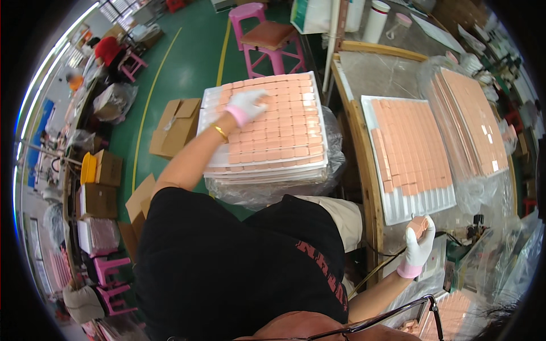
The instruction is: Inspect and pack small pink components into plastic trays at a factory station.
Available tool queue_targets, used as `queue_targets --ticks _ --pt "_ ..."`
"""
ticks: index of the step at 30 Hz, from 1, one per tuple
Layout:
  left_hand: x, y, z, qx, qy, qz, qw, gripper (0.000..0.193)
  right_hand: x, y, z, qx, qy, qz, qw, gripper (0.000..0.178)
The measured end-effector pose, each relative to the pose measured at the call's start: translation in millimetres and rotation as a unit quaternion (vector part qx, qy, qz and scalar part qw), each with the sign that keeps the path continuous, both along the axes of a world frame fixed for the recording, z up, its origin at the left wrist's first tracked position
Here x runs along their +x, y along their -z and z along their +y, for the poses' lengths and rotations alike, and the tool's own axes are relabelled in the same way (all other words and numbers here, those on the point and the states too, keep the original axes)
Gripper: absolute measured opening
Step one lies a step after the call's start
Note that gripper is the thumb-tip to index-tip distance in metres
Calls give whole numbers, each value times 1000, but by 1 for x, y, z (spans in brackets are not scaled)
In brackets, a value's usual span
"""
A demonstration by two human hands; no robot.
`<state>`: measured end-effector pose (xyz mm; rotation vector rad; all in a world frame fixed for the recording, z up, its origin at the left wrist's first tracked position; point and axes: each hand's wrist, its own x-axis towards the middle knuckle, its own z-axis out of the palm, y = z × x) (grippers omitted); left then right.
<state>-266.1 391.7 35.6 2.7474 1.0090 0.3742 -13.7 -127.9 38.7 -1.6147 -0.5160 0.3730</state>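
Note:
My left hand [248, 105], in a white glove with a pink cuff, is over a white tray [210, 105] covered in rows of small peach-coloured blocks [278, 122]. Its fingers look bent down onto the far part of the rows, slightly blurred, and what lies between them is hard to see. Out to the right, my right hand [420, 245], gloved the same way, is closed around a small peach block [418, 226]. It sits just off the near edge of a second white tray [398, 209], whose peach blocks [409, 145] fill all but its near end and left edge.
Under the left tray are more stacked trays [267, 176] wrapped in clear plastic. A tall plastic-wrapped peach stack [469, 122] stands right of the second tray. Beyond are pink stools [273, 48]; cardboard boxes [176, 128] stand at the left, and a wooden table edge [364, 170] runs between the trays.

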Motion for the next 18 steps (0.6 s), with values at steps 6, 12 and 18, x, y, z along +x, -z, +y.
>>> queue_targets --ticks 6,12,18 --pt "-115 3 108 50 -185 69 979 18 -6 0 37 20 -32 3 999 68" --pt "-103 18 139 92 -149 129 976 19 -18 -1 36 -4 -26 -23 999 68" --pt "-108 27 124 45 -76 119 989 38 -23 -2 30 -13 -14 -10 1000 67"
